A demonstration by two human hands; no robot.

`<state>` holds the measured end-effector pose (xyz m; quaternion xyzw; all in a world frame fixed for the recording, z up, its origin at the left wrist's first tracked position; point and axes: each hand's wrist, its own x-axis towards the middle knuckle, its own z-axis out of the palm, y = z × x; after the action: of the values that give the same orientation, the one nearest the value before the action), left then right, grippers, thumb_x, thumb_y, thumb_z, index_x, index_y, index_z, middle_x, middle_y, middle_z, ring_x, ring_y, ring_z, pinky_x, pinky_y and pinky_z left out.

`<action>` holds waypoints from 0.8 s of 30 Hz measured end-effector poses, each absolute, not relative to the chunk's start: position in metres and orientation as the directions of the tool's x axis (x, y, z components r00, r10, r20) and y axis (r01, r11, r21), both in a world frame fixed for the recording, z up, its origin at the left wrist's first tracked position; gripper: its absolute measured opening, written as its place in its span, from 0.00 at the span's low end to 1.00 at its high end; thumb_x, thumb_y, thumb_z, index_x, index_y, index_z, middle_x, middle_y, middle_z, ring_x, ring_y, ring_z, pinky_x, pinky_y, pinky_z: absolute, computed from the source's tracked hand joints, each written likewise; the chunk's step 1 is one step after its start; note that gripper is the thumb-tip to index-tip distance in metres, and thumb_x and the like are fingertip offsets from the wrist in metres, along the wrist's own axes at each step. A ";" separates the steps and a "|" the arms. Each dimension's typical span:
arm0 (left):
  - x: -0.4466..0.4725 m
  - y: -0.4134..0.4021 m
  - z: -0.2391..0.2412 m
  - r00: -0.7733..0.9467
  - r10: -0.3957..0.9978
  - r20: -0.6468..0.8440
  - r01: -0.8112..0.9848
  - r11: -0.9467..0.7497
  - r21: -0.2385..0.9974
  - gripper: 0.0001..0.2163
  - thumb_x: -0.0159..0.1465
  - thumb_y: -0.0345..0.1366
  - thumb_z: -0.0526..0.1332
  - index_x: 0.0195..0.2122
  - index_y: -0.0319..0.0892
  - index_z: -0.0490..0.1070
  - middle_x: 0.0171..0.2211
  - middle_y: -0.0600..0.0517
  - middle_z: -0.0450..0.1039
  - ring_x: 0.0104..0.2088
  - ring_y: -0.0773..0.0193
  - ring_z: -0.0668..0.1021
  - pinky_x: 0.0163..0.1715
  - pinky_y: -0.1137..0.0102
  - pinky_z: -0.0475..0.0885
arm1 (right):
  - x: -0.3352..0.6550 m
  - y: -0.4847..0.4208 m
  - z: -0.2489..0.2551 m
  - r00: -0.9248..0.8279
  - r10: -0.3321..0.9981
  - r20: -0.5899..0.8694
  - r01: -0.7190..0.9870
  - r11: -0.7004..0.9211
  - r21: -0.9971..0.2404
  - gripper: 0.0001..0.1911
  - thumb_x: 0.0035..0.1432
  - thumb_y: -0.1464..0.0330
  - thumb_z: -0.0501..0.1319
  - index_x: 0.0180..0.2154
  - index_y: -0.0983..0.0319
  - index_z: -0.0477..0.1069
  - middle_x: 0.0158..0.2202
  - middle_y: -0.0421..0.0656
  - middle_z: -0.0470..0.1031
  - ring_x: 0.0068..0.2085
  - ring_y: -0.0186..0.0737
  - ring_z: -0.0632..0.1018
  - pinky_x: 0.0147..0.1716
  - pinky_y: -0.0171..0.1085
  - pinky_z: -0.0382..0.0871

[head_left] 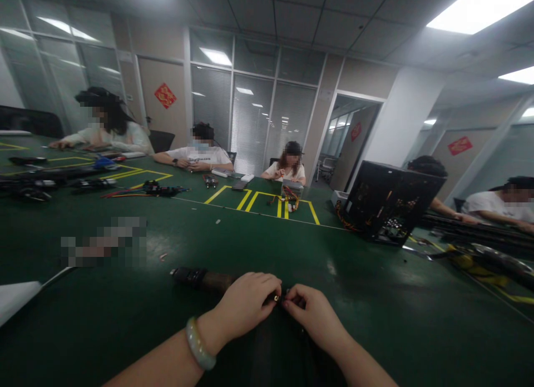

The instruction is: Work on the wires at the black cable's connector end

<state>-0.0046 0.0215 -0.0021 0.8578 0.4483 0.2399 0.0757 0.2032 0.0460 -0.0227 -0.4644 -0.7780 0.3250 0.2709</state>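
My left hand (250, 298), a pale bangle (199, 342) on its wrist, is closed, thumb and fingers pinched together. A small brass-coloured piece (276, 298) shows at its fingertips; its exact kind is too small to tell. Close beside it my right hand (315, 314) is also closed in a pinch, and what it holds is hidden by the fingers. The fingertips of both hands nearly meet above the green table. Behind my left hand lies a dark cylindrical tool (200, 278) with a metal tip pointing left, its other end hidden by that hand.
The green table (267, 239) carries yellow tape outlines. At right stands a black computer case (390, 203). Cables and black parts (158, 188) lie at far left, with a power supply (292, 189) opposite. Several people sit around the table. A white sheet (16, 298) lies at left.
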 end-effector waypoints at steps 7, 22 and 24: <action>-0.005 0.020 0.000 0.485 0.806 0.339 0.740 -0.585 0.332 0.05 0.63 0.33 0.61 0.39 0.46 0.69 0.43 0.53 0.73 0.46 0.59 0.75 0.50 0.63 0.66 | 0.203 0.044 -0.020 -0.423 0.900 0.110 0.532 0.344 -0.774 0.03 0.57 0.70 0.62 0.32 0.60 0.74 0.29 0.37 0.77 0.31 0.36 0.76 0.28 0.30 0.62; -0.005 0.021 0.000 0.499 0.790 0.357 0.719 -0.607 0.338 0.05 0.63 0.31 0.60 0.39 0.46 0.70 0.45 0.53 0.74 0.47 0.59 0.75 0.51 0.63 0.66 | 0.203 0.045 -0.020 -0.428 0.897 0.108 0.525 0.344 -0.779 0.03 0.58 0.70 0.62 0.32 0.61 0.74 0.28 0.37 0.77 0.30 0.36 0.75 0.28 0.30 0.62; -0.004 0.020 0.000 0.497 0.791 0.358 0.722 -0.605 0.336 0.05 0.63 0.31 0.60 0.40 0.46 0.70 0.45 0.53 0.74 0.47 0.59 0.75 0.51 0.63 0.66 | 0.203 0.044 -0.020 -0.428 0.898 0.106 0.522 0.341 -0.782 0.03 0.57 0.70 0.62 0.32 0.61 0.74 0.28 0.37 0.76 0.30 0.36 0.75 0.28 0.30 0.62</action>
<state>-0.0044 0.0204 0.0004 0.8621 0.4387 0.2435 0.0710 0.2034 0.0445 -0.0201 -0.4599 -0.7719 0.3437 0.2732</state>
